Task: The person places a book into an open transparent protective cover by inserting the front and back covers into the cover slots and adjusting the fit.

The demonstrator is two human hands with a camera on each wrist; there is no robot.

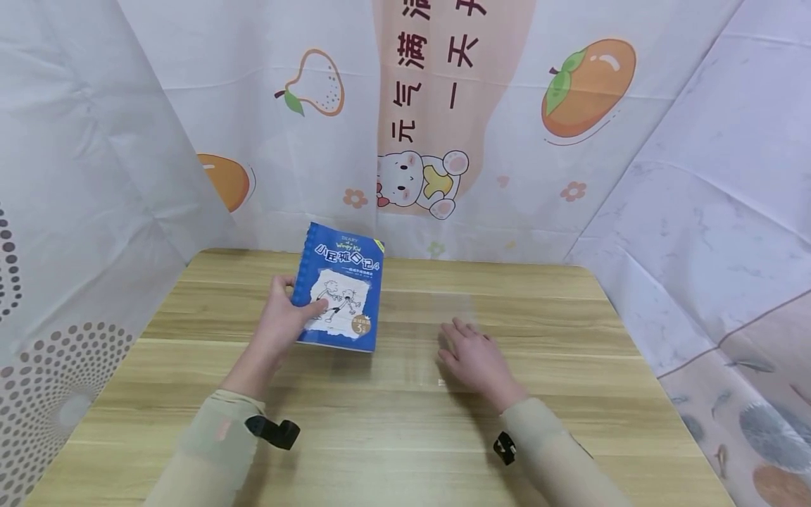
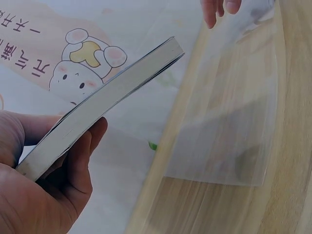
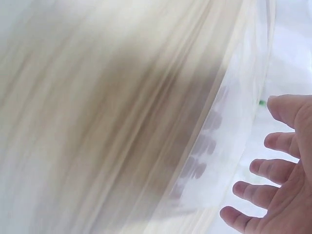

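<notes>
A blue paperback book (image 1: 338, 289) with a cartoon cover is gripped at its left edge by my left hand (image 1: 286, 318), thumb across the front and fingers behind. In the left wrist view the book (image 2: 105, 102) shows its page edges, tilted and raised off the table. A clear plastic sheet (image 1: 415, 345) lies flat on the table, partly below the book. Over the sheet's right side is my right hand (image 1: 475, 358), holding nothing. The right wrist view shows that hand (image 3: 278, 180) with its fingers spread and the glossy sheet (image 3: 214, 141) beside it.
The wooden table (image 1: 393, 443) ends at a white fruit-print curtain (image 1: 266, 141) along the back. Patterned cloth hangs on the left (image 1: 76, 246) and on the right (image 1: 716, 211). Black wrist camera mounts (image 1: 274, 431) sit on both sleeves.
</notes>
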